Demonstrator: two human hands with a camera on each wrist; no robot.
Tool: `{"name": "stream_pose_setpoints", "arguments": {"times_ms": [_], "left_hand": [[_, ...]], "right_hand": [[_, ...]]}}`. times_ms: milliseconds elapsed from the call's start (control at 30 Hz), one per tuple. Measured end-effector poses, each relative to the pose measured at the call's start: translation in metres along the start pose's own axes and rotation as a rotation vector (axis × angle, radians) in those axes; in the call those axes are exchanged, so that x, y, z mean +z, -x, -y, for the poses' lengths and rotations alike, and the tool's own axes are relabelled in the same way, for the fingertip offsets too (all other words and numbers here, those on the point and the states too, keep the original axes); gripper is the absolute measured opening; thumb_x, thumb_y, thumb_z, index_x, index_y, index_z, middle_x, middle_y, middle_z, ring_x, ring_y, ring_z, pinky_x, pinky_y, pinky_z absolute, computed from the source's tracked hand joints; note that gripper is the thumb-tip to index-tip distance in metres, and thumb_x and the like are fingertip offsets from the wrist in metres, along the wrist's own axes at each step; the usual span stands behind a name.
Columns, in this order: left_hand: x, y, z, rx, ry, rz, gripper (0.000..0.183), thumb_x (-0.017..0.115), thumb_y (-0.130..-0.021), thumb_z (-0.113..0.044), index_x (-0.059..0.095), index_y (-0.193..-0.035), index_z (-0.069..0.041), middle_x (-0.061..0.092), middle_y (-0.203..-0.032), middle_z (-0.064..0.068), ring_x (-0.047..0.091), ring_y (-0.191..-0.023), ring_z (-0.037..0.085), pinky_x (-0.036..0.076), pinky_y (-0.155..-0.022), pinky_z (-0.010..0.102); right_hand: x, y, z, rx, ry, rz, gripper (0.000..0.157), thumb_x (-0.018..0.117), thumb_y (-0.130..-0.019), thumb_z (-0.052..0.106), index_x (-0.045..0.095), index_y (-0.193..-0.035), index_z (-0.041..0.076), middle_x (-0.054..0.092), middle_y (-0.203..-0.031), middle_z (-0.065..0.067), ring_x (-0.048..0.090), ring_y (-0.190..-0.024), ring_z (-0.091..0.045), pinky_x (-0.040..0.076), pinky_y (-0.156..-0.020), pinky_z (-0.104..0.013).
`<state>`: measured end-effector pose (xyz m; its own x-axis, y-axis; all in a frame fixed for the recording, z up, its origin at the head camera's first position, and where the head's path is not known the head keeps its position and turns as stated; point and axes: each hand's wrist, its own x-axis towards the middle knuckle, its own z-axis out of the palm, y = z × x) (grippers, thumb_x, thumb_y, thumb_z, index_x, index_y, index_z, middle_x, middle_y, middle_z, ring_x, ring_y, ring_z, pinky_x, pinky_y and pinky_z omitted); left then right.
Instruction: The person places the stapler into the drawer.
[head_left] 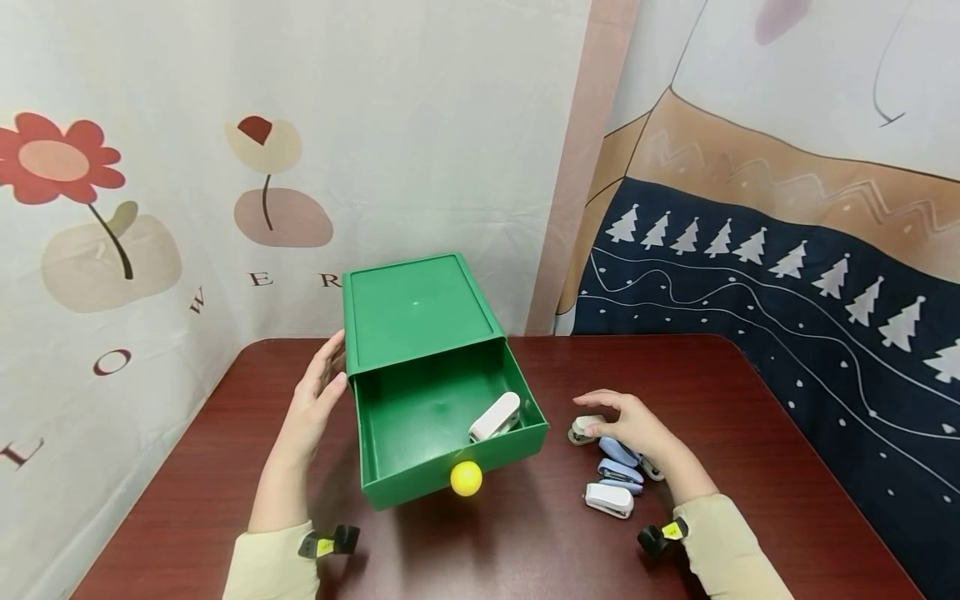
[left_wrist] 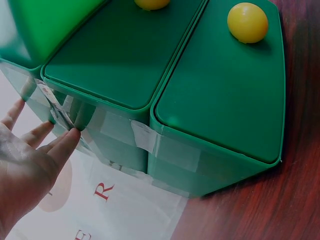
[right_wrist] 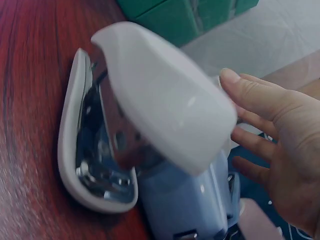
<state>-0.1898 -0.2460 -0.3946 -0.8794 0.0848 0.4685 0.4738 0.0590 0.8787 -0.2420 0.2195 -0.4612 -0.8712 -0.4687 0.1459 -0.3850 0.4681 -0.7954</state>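
A green drawer cabinet (head_left: pixel 420 308) stands on the table with its top drawer (head_left: pixel 405 425) pulled out. Inside that drawer, near its front right corner, lies a white stapler (head_left: pixel 496 417). My left hand (head_left: pixel 318 400) rests along the cabinet's left side, fingertips at the taped wall in the left wrist view. On the right, my right hand (head_left: pixel 626 425) reaches over a pale stapler (head_left: pixel 583 431), thumb at its top and index finger stretched out above. Closer to me are blue staplers (head_left: pixel 618 471) and another white stapler (head_left: pixel 609 500), which looms large in the right wrist view.
A round yellow knob (head_left: pixel 467 478) sticks out from the open drawer's front. Below that drawer, two shut drawers with yellow knobs (left_wrist: pixel 248 23) show in the left wrist view. A printed curtain (head_left: pixel 420 125) hangs behind the dark red table (head_left: pixel 547 533).
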Motion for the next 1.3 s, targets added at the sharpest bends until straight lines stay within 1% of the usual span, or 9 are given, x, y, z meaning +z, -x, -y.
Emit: {"name": "stream_pose_setpoints", "arguments": {"times_ms": [233, 367, 500, 533, 700, 767, 900, 1133, 1300], "left_hand": [[0.000, 0.000, 0.000, -0.001, -0.005, 0.001, 0.052, 0.040, -0.100, 0.000, 0.030, -0.151, -0.009, 0.035, -0.147, 0.010, 0.038, -0.128, 0.014, 0.032, -0.096, 0.020], [-0.001, 0.000, 0.001, 0.003, 0.000, 0.000, 0.052, 0.040, -0.100, 0.000, 0.030, -0.151, -0.008, 0.036, -0.147, 0.006, 0.039, -0.127, 0.014, 0.032, -0.096, 0.020], [-0.001, 0.000, 0.001, -0.002, -0.006, 0.001, 0.052, 0.040, -0.101, -0.001, 0.029, -0.151, -0.009, 0.036, -0.147, 0.006, 0.038, -0.128, 0.014, 0.032, -0.096, 0.020], [-0.001, 0.000, 0.001, -0.004, -0.009, 0.001, 0.052, 0.040, -0.101, -0.001, 0.029, -0.151, -0.009, 0.035, -0.147, 0.007, 0.038, -0.128, 0.014, 0.032, -0.096, 0.020], [-0.001, 0.000, 0.001, -0.006, -0.011, 0.002, 0.052, 0.040, -0.101, -0.001, 0.029, -0.151, -0.010, 0.034, -0.148, 0.010, 0.038, -0.128, 0.013, 0.032, -0.096, 0.019], [-0.001, 0.000, 0.001, -0.002, -0.008, 0.001, 0.052, 0.040, -0.101, -0.001, 0.029, -0.151, -0.009, 0.035, -0.147, 0.009, 0.039, -0.127, 0.014, 0.032, -0.096, 0.020], [0.000, 0.000, 0.001, -0.002, -0.009, 0.003, 0.052, 0.040, -0.101, -0.001, 0.029, -0.151, -0.009, 0.036, -0.147, 0.007, 0.039, -0.127, 0.014, 0.032, -0.096, 0.020], [0.000, 0.000, 0.000, -0.010, -0.014, 0.001, 0.052, 0.040, -0.101, -0.001, 0.029, -0.151, -0.009, 0.035, -0.147, 0.006, 0.038, -0.127, 0.013, 0.033, -0.096, 0.020], [0.000, 0.000, 0.000, -0.010, -0.008, 0.004, 0.052, 0.040, -0.101, -0.002, 0.029, -0.151, -0.009, 0.035, -0.147, 0.005, 0.038, -0.127, 0.014, 0.033, -0.096, 0.020]], "right_hand": [[-0.001, -0.001, -0.007, 0.048, 0.019, 0.049, 0.043, 0.078, -0.080, 0.016, 0.067, -0.121, 0.007, 0.064, -0.119, -0.004, 0.052, -0.115, -0.027, 0.039, -0.094, -0.049], [-0.001, -0.002, -0.008, 0.065, 0.016, 0.080, 0.038, 0.077, -0.082, 0.016, 0.069, -0.118, 0.008, 0.066, -0.116, -0.004, 0.055, -0.109, -0.026, 0.045, -0.087, -0.040], [0.000, -0.001, -0.007, 0.088, -0.022, 0.086, 0.034, 0.076, -0.082, 0.015, 0.071, -0.114, 0.007, 0.067, -0.112, -0.004, 0.056, -0.104, -0.024, 0.047, -0.081, -0.033], [-0.001, 0.000, -0.001, 0.088, -0.034, 0.083, 0.033, 0.076, -0.082, 0.012, 0.071, -0.113, 0.004, 0.067, -0.111, -0.006, 0.056, -0.104, -0.025, 0.047, -0.080, -0.033], [0.000, 0.001, 0.000, 0.051, -0.032, 0.049, 0.032, 0.076, -0.082, 0.009, 0.070, -0.112, 0.001, 0.068, -0.108, -0.008, 0.058, -0.099, -0.022, 0.048, -0.078, -0.032], [0.001, 0.001, -0.004, 0.040, -0.024, 0.030, 0.033, 0.076, -0.081, 0.011, 0.071, -0.112, 0.002, 0.068, -0.108, -0.007, 0.059, -0.098, -0.020, 0.048, -0.078, -0.030], [0.002, 0.001, -0.002, 0.036, -0.044, -0.010, 0.034, 0.077, -0.080, 0.012, 0.071, -0.113, 0.004, 0.067, -0.109, -0.007, 0.058, -0.100, -0.023, 0.049, -0.078, -0.029], [-0.001, 0.000, 0.014, -0.006, -0.069, -0.061, 0.034, 0.077, -0.081, 0.012, 0.071, -0.113, 0.004, 0.066, -0.110, -0.007, 0.059, -0.096, -0.021, 0.049, -0.076, -0.029], [-0.001, 0.001, 0.030, 0.004, -0.064, -0.107, 0.033, 0.076, -0.081, 0.008, 0.071, -0.113, 0.004, 0.066, -0.111, -0.007, 0.057, -0.094, -0.019, 0.049, -0.073, -0.029]]}}
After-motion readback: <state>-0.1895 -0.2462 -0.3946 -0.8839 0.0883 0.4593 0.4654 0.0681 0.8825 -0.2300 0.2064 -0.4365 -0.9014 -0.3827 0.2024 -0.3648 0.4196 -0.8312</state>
